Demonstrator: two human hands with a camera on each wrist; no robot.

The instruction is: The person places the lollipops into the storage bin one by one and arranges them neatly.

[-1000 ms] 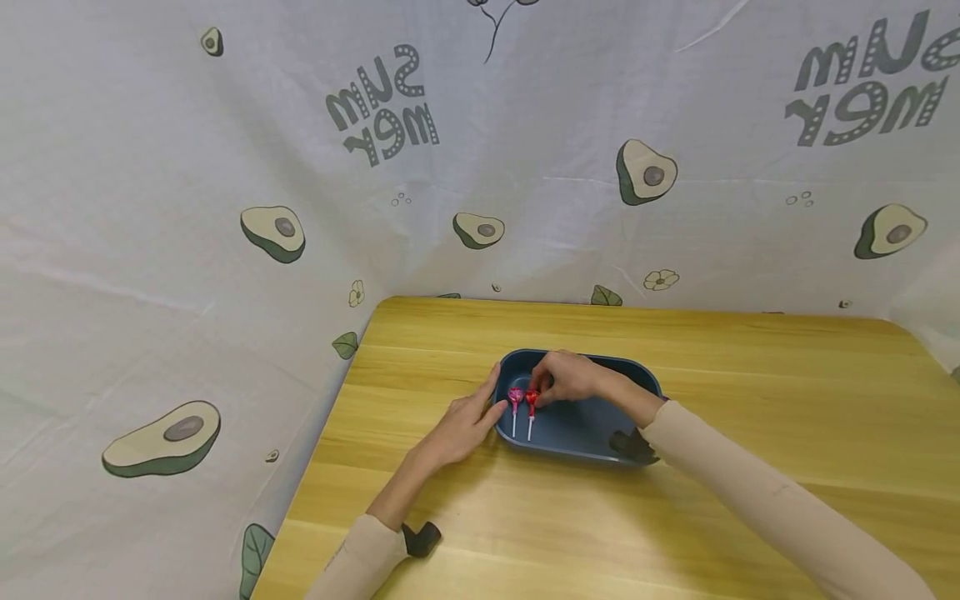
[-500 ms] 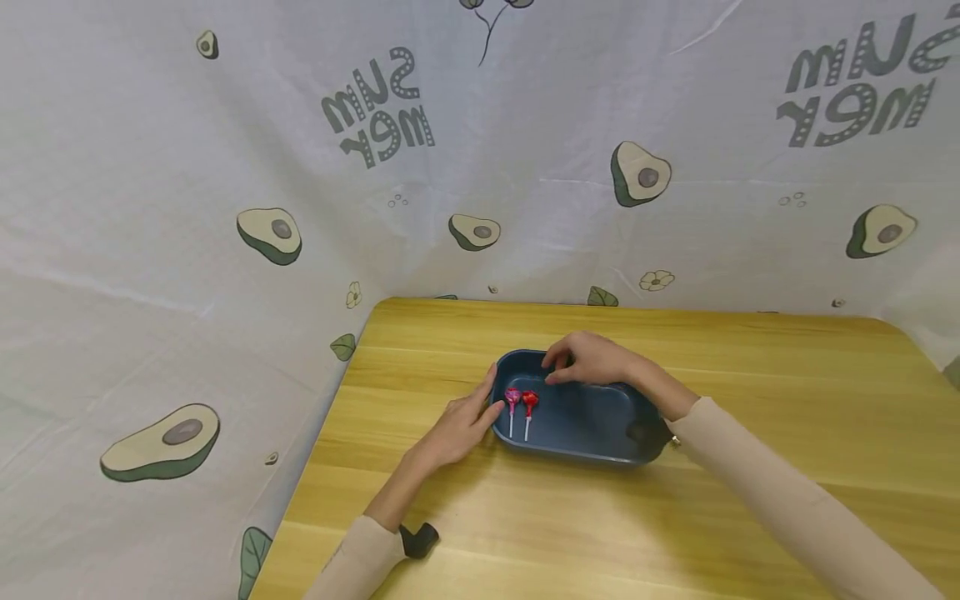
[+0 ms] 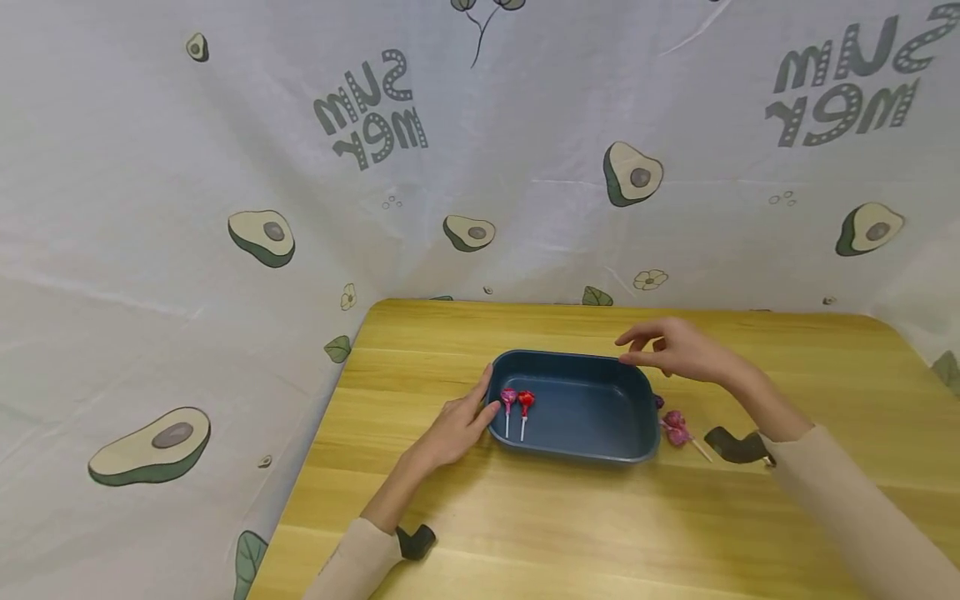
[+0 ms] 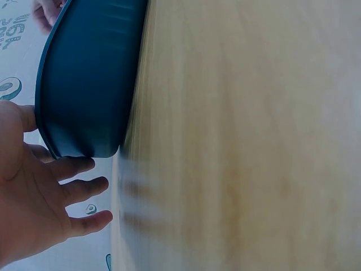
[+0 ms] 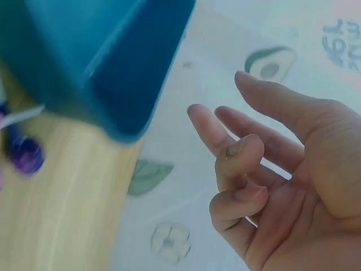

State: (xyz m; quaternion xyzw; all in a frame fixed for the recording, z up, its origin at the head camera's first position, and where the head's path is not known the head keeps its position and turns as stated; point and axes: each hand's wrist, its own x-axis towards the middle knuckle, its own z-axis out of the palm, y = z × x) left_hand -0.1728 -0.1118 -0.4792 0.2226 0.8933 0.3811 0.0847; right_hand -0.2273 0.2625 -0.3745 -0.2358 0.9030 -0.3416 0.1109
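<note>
A dark blue tray with rounded corners stands on the wooden table. Inside its left end lie two lollipops side by side, one pink-purple and one red, white sticks toward the near side. My left hand rests against the tray's left end, fingers spread and thumb at the rim; in the left wrist view its fingertips touch the outer wall. My right hand hovers over the tray's far right corner, loosely bent and holding nothing. The right wrist view shows a gap between thumb and fingers.
Right of the tray lie pink lollipops and a dark purple one, partly hidden by the tray wall. Dark wrist mounts stick out at both sleeves. A white cloth printed with avocados hangs behind the table.
My right hand has let go of the red lollipop, risen out of the tray and moved right past its far right corner. The lollipops at right have come into view. My left hand stays put.
</note>
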